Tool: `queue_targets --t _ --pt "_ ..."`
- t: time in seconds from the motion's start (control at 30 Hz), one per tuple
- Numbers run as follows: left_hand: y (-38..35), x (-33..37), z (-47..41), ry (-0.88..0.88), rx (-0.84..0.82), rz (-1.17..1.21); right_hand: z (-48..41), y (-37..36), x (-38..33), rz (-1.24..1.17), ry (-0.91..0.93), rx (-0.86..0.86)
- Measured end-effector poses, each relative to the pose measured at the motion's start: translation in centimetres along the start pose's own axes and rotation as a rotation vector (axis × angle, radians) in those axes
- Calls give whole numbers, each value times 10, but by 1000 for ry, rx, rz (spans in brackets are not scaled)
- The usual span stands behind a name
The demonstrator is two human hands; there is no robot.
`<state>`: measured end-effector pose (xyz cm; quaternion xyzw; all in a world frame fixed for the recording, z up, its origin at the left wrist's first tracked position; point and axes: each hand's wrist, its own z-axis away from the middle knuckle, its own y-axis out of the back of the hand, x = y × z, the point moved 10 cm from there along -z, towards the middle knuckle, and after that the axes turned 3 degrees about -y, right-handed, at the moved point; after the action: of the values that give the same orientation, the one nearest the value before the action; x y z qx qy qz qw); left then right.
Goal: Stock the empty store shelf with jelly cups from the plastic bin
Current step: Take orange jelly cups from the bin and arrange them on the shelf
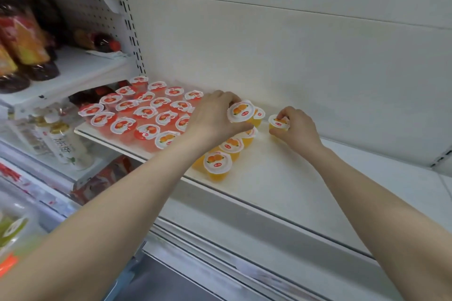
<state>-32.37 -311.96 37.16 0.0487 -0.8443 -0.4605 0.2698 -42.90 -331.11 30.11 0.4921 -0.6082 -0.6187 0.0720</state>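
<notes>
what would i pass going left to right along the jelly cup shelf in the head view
pale drink bottle → red jelly cups → left hand → left hand's orange cup → right hand's orange cup → right hand → bare stretch of shelf

We see red jelly cups upright in tight rows on the left part of the white shelf, printed lids up. Just right of them, orange jelly cups stand in a line from the shelf's front toward its back. Our left hand grips a raised orange cup over that line's far end. Our right hand pinches a lone orange cup further right, near the shelf's back.
</notes>
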Motion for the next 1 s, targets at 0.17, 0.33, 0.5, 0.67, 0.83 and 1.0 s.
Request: queue_targets --t 0.17,0.33,0.5,0.67,0.83,1.0 --pt "-17 21 -9 -69 -40 -77 -3 -1 2 -10 36 -10" --pt "-39 43 -14 -164 -66 -153 1 5 -3 133 190 -82" --pt "-77 49 -13 -198 -158 -262 7 22 -2 291 274 -67" --pt "-96 50 -11 -210 -191 -349 12 32 1 371 255 -32" --pt "-97 54 -11 -219 -196 -409 16 40 -3 398 243 -14" --pt "-89 53 -5 -227 -215 -386 24 49 -16 447 250 8"
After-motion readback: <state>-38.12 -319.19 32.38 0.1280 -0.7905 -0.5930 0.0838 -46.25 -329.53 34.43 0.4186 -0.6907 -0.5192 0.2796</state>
